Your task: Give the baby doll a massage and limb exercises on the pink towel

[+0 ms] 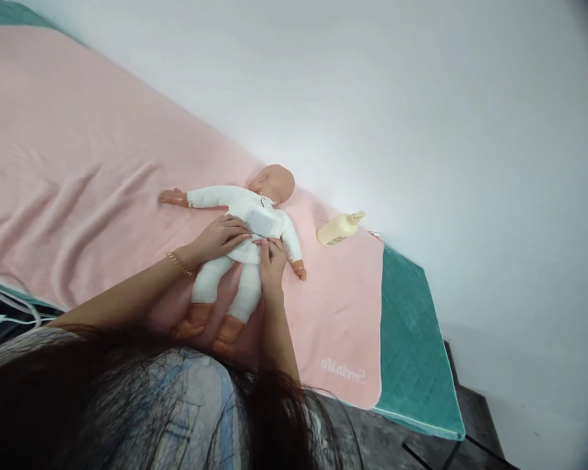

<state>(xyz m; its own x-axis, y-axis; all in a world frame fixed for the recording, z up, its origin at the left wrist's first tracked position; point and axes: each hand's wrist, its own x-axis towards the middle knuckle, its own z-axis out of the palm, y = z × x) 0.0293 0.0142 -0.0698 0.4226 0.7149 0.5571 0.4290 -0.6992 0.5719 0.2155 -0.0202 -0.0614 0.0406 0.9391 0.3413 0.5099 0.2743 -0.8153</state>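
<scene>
A baby doll (274,183) with a white cloth body lies on a pink blanket (333,307), its head away from me and its feet close to my body. My left hand (224,236), with a gold bracelet at the wrist, rests on the doll's belly, fingers bent against the white cloth (245,250). On the other side of the belly, my right hand (272,256) has its thumb and fingers pinched together at the cloth's edge. Both hands' fingertips nearly meet at the middle.
A cream pump bottle (336,230) stands on the blanket right of the doll, near the white wall. Under the blanket is a green quilted cover (411,339). White cables (17,303) lie at the left edge. Long dark hair hangs across the bottom.
</scene>
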